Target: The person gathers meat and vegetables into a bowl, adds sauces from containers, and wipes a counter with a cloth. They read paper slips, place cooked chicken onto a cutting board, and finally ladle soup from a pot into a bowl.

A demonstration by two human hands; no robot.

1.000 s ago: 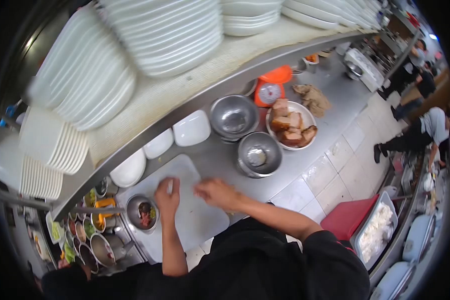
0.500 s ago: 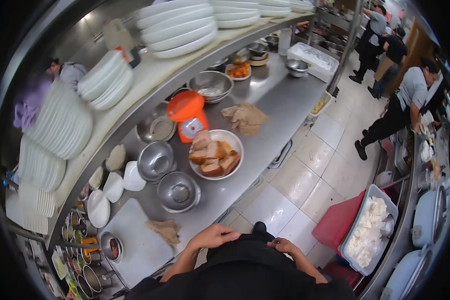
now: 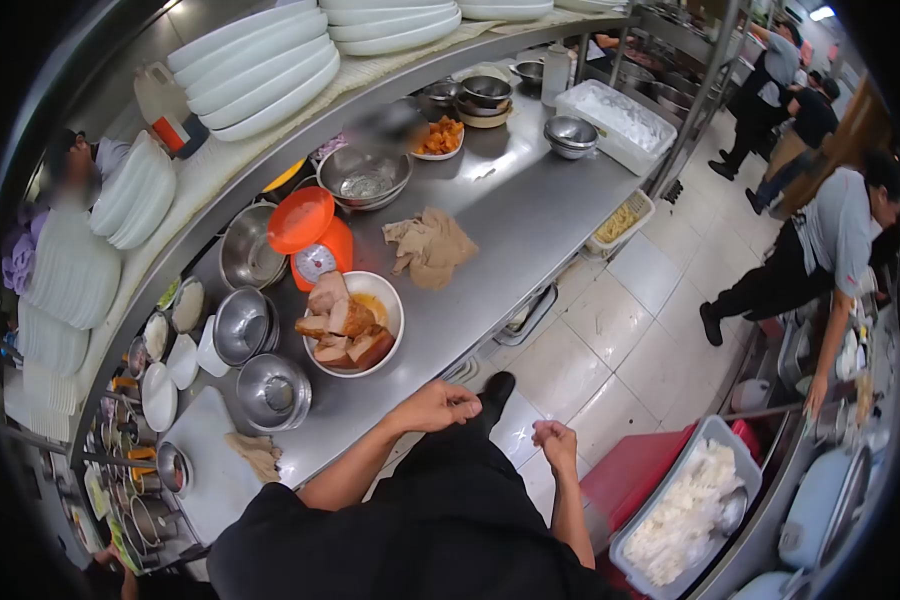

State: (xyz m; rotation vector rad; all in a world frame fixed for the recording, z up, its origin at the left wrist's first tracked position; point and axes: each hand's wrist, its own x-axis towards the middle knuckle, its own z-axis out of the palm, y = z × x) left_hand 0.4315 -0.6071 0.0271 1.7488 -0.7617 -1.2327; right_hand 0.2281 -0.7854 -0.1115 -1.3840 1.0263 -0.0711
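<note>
Desk [image 3: 500, 225] stretched ahead and left of the left grip [image 3: 448, 405], its long axis slanting forward-right. Right of the right grip [image 3: 553, 440], a tub [image 3: 625, 556] of white food [image 3: 682, 525] pointed forward, long axis angled slightly right. Ahead-left of the left grip, a white bowl [image 3: 395, 325] held meat chunks [image 3: 348, 318]. Both grips curled loosely; whether pressed together, I could not tell.
</note>
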